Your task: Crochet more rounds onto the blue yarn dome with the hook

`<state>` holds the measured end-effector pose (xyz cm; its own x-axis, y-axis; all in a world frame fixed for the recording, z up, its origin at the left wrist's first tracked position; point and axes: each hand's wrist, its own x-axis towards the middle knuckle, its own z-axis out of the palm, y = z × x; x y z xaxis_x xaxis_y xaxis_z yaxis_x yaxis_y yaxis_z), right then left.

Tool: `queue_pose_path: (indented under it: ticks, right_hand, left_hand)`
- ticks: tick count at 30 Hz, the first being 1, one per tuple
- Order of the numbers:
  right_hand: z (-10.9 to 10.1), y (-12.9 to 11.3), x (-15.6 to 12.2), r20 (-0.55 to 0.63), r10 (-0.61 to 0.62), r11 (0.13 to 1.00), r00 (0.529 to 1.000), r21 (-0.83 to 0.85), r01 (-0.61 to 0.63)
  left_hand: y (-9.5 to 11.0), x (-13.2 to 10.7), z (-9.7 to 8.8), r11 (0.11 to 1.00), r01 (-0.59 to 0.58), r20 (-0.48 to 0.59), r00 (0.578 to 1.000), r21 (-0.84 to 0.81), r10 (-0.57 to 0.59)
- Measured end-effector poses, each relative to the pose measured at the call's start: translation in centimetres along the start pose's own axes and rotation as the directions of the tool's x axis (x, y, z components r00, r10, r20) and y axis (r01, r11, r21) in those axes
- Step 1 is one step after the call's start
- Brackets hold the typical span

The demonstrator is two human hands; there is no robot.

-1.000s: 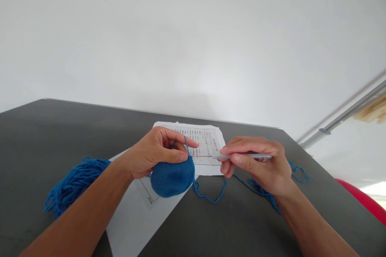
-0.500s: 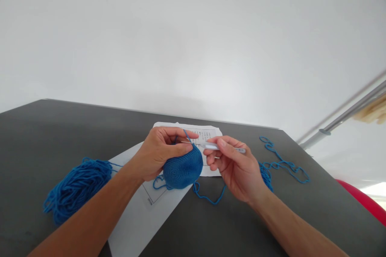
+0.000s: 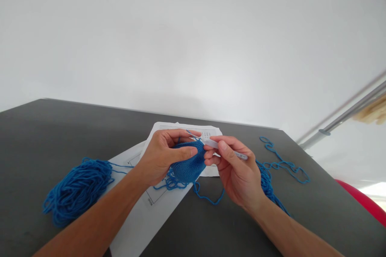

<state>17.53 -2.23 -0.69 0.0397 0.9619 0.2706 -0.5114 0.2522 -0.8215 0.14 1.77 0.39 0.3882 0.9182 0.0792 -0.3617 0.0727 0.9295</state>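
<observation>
A round blue crochet piece (image 3: 188, 167) is pinched at its upper edge by my left hand (image 3: 163, 153), thumb in front and fingers behind. A strand of blue yarn runs over the left index finger. My right hand (image 3: 237, 164) grips a crochet hook (image 3: 212, 143) by its pale grey handle, held like a pencil. The hook's thin tip points left and meets the upper edge of the piece, where yarn crosses it. Whether the tip sits inside a stitch is too small to tell.
On the dark table (image 3: 75, 122) a blue yarn skein (image 3: 80, 190) lies at left. More blue yarn (image 3: 268, 182) sits beside the right wrist, with a loose strand (image 3: 283, 163) beyond. Printed sheets of paper (image 3: 141, 221) lie under the hands. A white wall (image 3: 169, 40) stands behind.
The crochet piece has tilted and shifted slightly right, and my left thumb now lies across its front. The hook's handle end has dipped, and less of its metal shaft shows.
</observation>
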Motion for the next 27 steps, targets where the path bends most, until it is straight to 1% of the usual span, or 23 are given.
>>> queue_pose_path:
  ticks: [5, 9, 13, 17, 23, 27]
  right_hand:
    - [0.0, 0.1, 0.0, -0.030, -0.068, 0.997, 0.997, -0.033, 0.067]
    - [-0.5, 0.1, 0.1, -0.015, -0.114, 0.988, 0.993, -0.109, 0.112]
    - [-1.6, -0.4, 0.4, 0.069, -0.094, 0.970, 0.993, -0.218, 0.107]
    - [-2.8, -1.0, 0.8, 0.150, -0.084, 0.944, 0.985, -0.304, 0.127]
    - [-3.7, -1.7, 1.1, 0.299, -0.065, 0.917, 0.952, -0.358, 0.175]
    - [-3.9, -2.5, 1.3, 0.359, -0.077, 0.877, 0.930, -0.419, 0.235]
  left_hand:
    - [0.0, 0.1, 0.0, 0.997, 0.003, 0.022, 1.000, 0.073, -0.004]
    - [0.1, 0.1, -0.1, 0.998, 0.015, 0.016, 1.000, 0.068, -0.016]
    - [0.3, 0.0, -0.2, 0.997, 0.036, -0.001, 0.999, 0.067, -0.036]
    - [0.5, -0.1, -0.4, 0.995, 0.070, -0.002, 0.998, 0.075, -0.070]
    - [0.7, -0.2, -0.7, 0.992, 0.067, -0.007, 0.998, 0.106, -0.067]
    - [0.6, -0.2, -0.8, 0.988, 0.064, -0.004, 0.998, 0.142, -0.064]
